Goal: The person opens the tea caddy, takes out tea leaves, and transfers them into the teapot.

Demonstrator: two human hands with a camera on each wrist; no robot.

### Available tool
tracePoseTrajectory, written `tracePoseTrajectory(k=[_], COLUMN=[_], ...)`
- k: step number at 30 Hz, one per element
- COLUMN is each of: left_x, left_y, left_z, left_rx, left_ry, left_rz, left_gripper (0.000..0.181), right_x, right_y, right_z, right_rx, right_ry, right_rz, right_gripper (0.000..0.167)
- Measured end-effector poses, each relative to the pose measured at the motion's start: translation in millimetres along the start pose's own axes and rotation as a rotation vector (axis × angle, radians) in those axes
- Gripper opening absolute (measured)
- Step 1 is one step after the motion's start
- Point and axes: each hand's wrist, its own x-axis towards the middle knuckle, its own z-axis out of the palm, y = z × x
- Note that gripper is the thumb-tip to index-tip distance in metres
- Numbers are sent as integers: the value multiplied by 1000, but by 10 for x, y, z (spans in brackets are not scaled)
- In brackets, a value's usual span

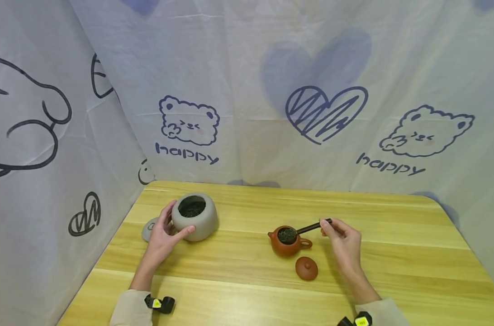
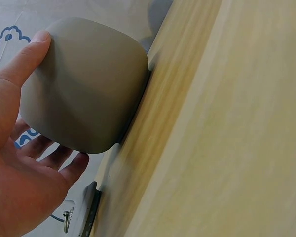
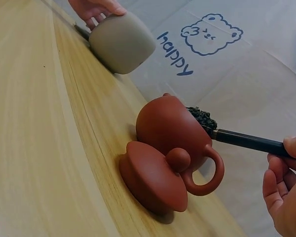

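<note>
My left hand (image 1: 164, 235) grips a round grey tea jar (image 1: 205, 224), thumb on the near side and fingers round its left. Dark dried tea leaves (image 1: 192, 208) show inside its mouth. Between thumb and fingers, my right hand (image 1: 344, 242) pinches the dark handle of a tea scoop (image 1: 310, 227). The scoop's far end is over the mouth of a reddish-brown clay teapot (image 1: 286, 248), with dark leaves heaped there in the right wrist view (image 3: 202, 118). Whether those leaves lie on the scoop or in the pot, I cannot tell.
The round teapot lid (image 1: 306, 268) lies knob up on the wooden table (image 1: 239, 276), in front of the pot. The grey jar lid (image 1: 149, 228), with a small ring, lies left of the jar, partly behind my left hand. A printed cloth (image 1: 247, 90) hangs behind the table.
</note>
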Motion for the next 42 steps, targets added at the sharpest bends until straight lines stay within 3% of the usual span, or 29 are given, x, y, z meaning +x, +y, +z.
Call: tracePoseTrajectory(k=[10,23,33,42], left_x=[-2,-2,-3,0], left_y=[-3,13,8,14], left_z=[-1,4,4,2], left_rx=[-9,-9,2,3], left_ry=[-3,-3,-4,-6], left_rz=[-6,-6,-13,-12], left_gripper=[98,97,98,98], right_x=[-14,-36,-45,-33], right_y=[-10,-8,-14,-4], right_z=[14,35,29,22], right_rx=[-86,-58,-67,-60], right_ry=[-24,-101,-158,-164], right_rz=[-42,-100,-101,-116], right_gripper=[21,22,22,23])
